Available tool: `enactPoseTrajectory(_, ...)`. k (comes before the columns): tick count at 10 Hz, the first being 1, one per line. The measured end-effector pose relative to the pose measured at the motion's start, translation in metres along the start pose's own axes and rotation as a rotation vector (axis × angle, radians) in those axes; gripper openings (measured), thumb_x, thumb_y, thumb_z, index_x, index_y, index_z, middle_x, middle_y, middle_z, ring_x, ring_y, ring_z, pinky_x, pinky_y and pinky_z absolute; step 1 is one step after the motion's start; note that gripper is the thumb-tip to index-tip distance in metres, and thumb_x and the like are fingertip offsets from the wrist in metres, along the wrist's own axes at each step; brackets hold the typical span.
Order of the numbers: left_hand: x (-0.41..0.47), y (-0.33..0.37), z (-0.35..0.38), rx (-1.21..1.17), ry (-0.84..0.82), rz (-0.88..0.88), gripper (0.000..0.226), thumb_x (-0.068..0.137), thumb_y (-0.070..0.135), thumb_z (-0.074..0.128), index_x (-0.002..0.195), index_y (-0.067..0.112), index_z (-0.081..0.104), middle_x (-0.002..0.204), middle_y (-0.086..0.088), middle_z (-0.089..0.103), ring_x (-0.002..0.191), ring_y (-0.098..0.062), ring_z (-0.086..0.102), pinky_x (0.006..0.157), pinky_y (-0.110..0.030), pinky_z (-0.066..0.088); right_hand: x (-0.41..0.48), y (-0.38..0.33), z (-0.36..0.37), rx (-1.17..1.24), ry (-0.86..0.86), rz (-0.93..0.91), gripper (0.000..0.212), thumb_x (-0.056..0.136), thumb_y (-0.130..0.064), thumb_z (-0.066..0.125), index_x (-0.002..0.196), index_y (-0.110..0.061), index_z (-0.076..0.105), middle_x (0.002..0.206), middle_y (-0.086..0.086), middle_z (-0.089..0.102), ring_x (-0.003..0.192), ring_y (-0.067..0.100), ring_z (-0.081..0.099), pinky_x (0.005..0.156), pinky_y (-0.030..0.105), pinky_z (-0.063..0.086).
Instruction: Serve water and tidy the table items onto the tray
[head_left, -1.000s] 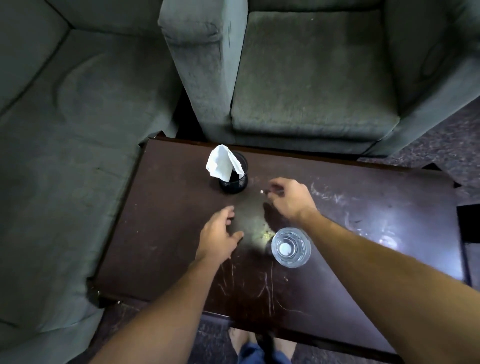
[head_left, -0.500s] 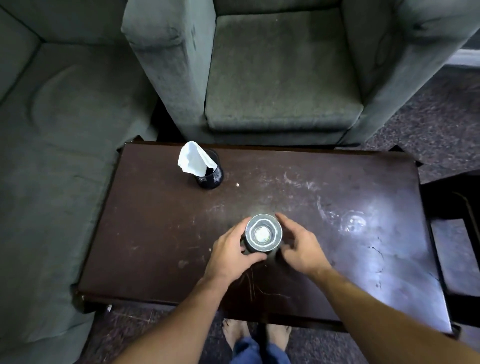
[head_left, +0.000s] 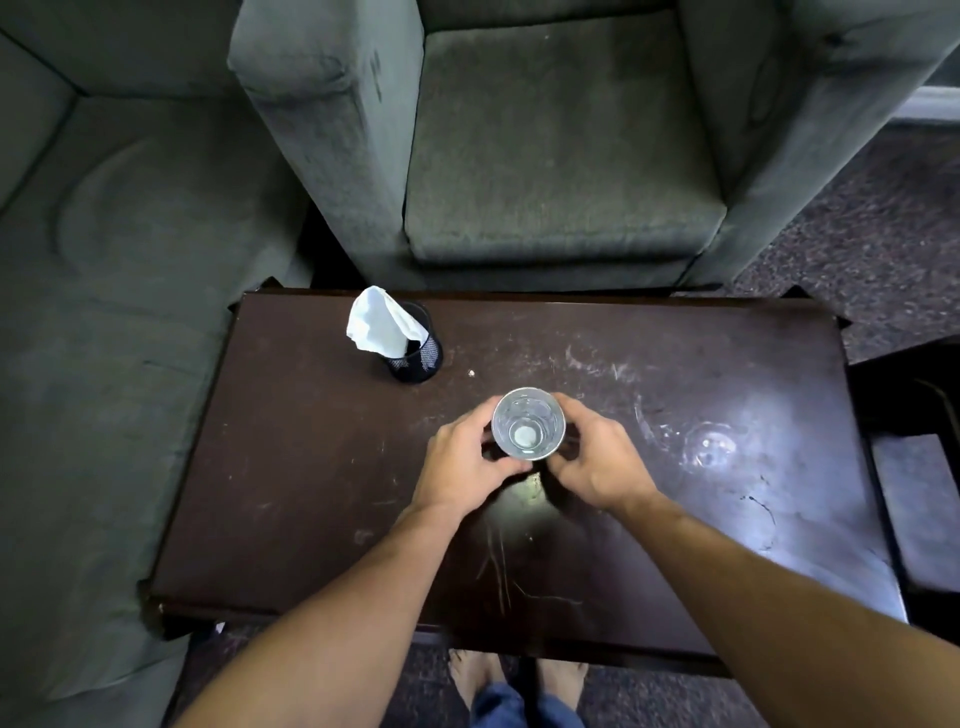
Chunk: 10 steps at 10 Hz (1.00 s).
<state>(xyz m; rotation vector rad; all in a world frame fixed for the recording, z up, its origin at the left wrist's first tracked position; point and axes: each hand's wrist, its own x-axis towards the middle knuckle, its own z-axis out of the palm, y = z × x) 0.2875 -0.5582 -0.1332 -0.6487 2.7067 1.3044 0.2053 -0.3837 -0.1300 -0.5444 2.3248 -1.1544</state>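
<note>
Near the middle of the table, the left hand and right hand are wrapped around an upright glass, well in front of the mesh napkin holder.

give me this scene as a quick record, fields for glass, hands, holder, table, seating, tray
glass: clear glass, upright, mid-table
left hand: left hand on the glass's left side
right hand: right hand on its right side
holder: black mesh cup with white napkin, far left of table
table: dark scratched wooden table
seating: grey armchair behind
tray: none in view
</note>
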Motion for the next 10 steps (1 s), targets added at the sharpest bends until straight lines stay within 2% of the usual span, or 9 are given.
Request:
enactPoseTrajectory(1,0.015,0.005,-0.005,0.009,-0.032,-0.022,0.086,0.056,0.035,0.096,0.132,0.044,0.056,0.106,0.021,0.071,0.082,0.032,0.053,0.073,0.008,0.036,0.014,-0.002,-0.006,-0.024,-0.005,-0.003,0.066,0.075,-0.011,0.073,0.128,-0.044,0.052,0.103,-0.020,0.072,0.095,-0.001,0.070,0.091,0.023,0.055)
enactPoseTrajectory(2,0.024,0.008,-0.007,0.031,-0.038,-0.035,0.086,0.057,0.036,0.096,0.132,0.044,0.055,0.106,0.020,0.073,0.082,0.019,0.061,0.072,0.007,0.037,0.022,-0.003,-0.011,-0.059,-0.006,0.012,0.064,0.073,-0.012,0.072,0.129,-0.040,0.055,0.100,-0.016,0.073,0.088,-0.002,0.068,0.084,0.009,0.050)
enactPoseTrajectory(3,0.028,0.009,-0.008,0.037,-0.062,-0.041,0.085,0.058,0.035,0.096,0.133,0.042,0.056,0.107,0.017,0.074,0.082,0.018,0.060,0.069,0.007,0.038,0.026,-0.003,-0.013,-0.091,-0.008,0.029,0.063,0.073,-0.014,0.075,0.129,-0.037,0.058,0.091,-0.020,0.067,0.078,-0.008,0.061,0.071,-0.007,0.036)
enactPoseTrajectory(5,0.029,0.008,-0.005,0.020,-0.083,-0.064,0.087,0.059,0.034,0.096,0.134,0.045,0.054,0.111,0.020,0.073,0.088,0.017,0.062,0.070,0.006,0.038,0.026,-0.002,-0.013,-0.099,-0.027,0.061,0.065,0.075,-0.015,0.076,0.133,-0.036,0.055,0.102,-0.016,0.072,0.089,0.000,0.066,0.083,0.010,0.047)
enactPoseTrajectory(6,0.029,0.004,-0.005,0.005,-0.091,-0.070,0.091,0.059,0.034,0.096,0.135,0.049,0.050,0.109,0.024,0.070,0.089,0.027,0.058,0.072,0.005,0.042,0.027,-0.001,-0.012,-0.078,-0.034,0.078,0.066,0.076,-0.015,0.076,0.134,-0.037,0.054,0.104,-0.017,0.072,0.094,-0.001,0.068,0.089,0.016,0.053)
enactPoseTrajectory(7,0.026,0.007,-0.008,0.030,-0.124,-0.076,0.105,0.058,0.040,0.095,0.148,0.041,0.042,0.133,0.013,0.065,0.119,0.000,0.062,0.096,-0.022,0.054,0.025,-0.002,-0.012,-0.072,-0.051,0.110,0.073,0.076,-0.011,0.072,0.142,-0.034,0.049,0.120,-0.010,0.070,0.109,0.010,0.067,0.100,0.030,0.052)
enactPoseTrajectory(8,0.011,0.013,-0.020,0.177,-0.119,-0.106,0.113,0.063,0.052,0.089,0.156,0.031,0.030,0.158,0.006,0.041,0.141,-0.015,0.046,0.116,-0.038,0.041,0.012,-0.009,-0.019,-0.109,-0.053,0.221,0.085,0.076,-0.011,0.070,0.153,-0.023,0.035,0.142,-0.001,0.056,0.128,0.018,0.055,0.112,0.034,0.043)
enactPoseTrajectory(9,-0.004,0.032,-0.044,0.277,-0.011,-0.001,0.086,0.082,0.059,0.066,0.155,0.028,0.033,0.160,0.010,0.037,0.146,-0.011,0.036,0.120,-0.030,0.032,-0.004,-0.035,-0.032,-0.230,0.011,0.199,0.082,0.076,-0.015,0.065,0.152,-0.016,0.037,0.140,0.002,0.050,0.127,0.021,0.051,0.108,0.025,0.038)
enactPoseTrajectory(10,-0.013,0.070,-0.075,0.302,0.049,0.095,0.068,0.095,0.056,0.051,0.154,0.025,0.038,0.160,0.010,0.039,0.148,-0.008,0.032,0.120,-0.028,0.028,-0.015,-0.085,-0.048,-0.343,0.045,0.121,0.068,0.079,-0.015,0.059,0.145,-0.012,0.047,0.141,0.004,0.051,0.130,0.025,0.050,0.109,0.032,0.041)
